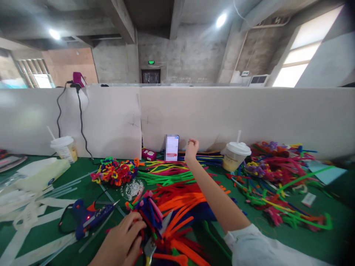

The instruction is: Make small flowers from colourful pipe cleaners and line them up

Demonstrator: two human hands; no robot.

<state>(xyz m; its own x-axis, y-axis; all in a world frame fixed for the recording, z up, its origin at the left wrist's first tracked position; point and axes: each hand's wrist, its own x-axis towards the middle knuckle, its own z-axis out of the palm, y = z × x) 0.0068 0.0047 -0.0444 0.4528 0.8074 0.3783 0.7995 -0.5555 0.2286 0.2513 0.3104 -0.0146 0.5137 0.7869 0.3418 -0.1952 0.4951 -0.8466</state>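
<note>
My right hand [191, 148] is stretched far forward, its fingers curled in with nothing visible in them. It hovers just right of a phone [172, 147] that leans upright against the white partition. My left hand [123, 239] is near the bottom edge, fingers closed on a small bundle of mixed-colour pipe cleaners [148, 214]. Scissors [152, 244] lie right beside that hand. Orange and red pipe cleaners [180, 203] are spread under my right forearm, with green and yellow ones [166, 175] behind them.
A blue glue gun [88, 217] with a red light lies left of my left hand. Two lidded cups with straws [64, 147] [235, 155] stand by the partition. A pile of linked coloured loops [115, 171], tangled pipe cleaners [277, 177] at right, white strips [30, 207] at left.
</note>
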